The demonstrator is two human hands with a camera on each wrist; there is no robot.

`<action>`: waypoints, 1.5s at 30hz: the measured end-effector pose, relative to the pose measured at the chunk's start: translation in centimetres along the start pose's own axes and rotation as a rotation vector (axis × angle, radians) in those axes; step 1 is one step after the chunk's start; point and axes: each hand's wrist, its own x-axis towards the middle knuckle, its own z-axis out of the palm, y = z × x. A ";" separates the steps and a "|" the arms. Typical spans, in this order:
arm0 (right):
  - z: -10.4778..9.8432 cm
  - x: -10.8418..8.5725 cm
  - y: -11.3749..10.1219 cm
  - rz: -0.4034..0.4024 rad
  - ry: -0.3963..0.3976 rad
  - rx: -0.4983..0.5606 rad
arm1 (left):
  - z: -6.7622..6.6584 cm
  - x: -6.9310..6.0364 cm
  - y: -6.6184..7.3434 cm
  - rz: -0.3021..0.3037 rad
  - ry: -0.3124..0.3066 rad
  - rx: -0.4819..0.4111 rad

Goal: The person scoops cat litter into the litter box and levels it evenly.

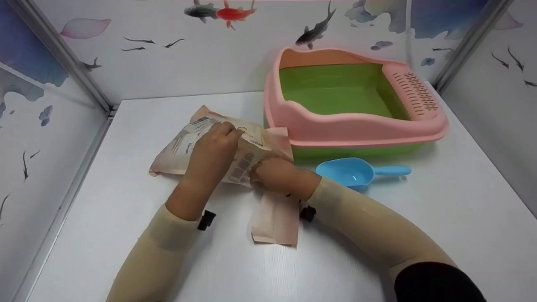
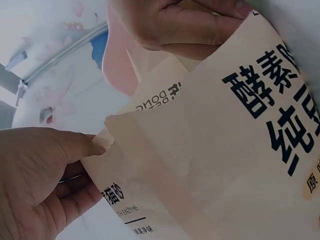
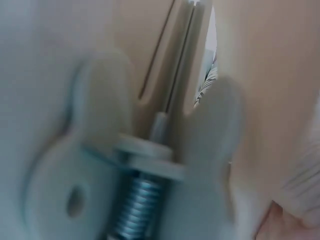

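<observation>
A pale pink cat litter bag (image 1: 176, 144), printed with dark lettering, lies on the white table. In the left wrist view the bag's front (image 2: 175, 130) has a torn-looking top edge. My left hand (image 1: 216, 144) pinches that edge between thumb and fingers, seen also as the left hand (image 2: 40, 175) in its wrist view. On the bag's right side, my right hand (image 1: 279, 176) grips the edge with curled fingers; the same right hand (image 2: 185, 30) shows at the top of the left wrist view. Below it is a pinkish strip (image 1: 275, 222); I cannot tell whether it is attached.
A litter box with a pink rim (image 1: 335, 128) and green basin stands at the back right, close against the bag. In front of it lies a blue scoop (image 1: 352, 170), near the right forearm. A blurred pale part with a metal spring (image 3: 140, 205) blocks the right wrist view.
</observation>
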 end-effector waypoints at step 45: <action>-4.8 -8.0 2.0 -0.042 0.313 0.322 | 1.2 -1.0 0.1 0.018 -0.006 -0.045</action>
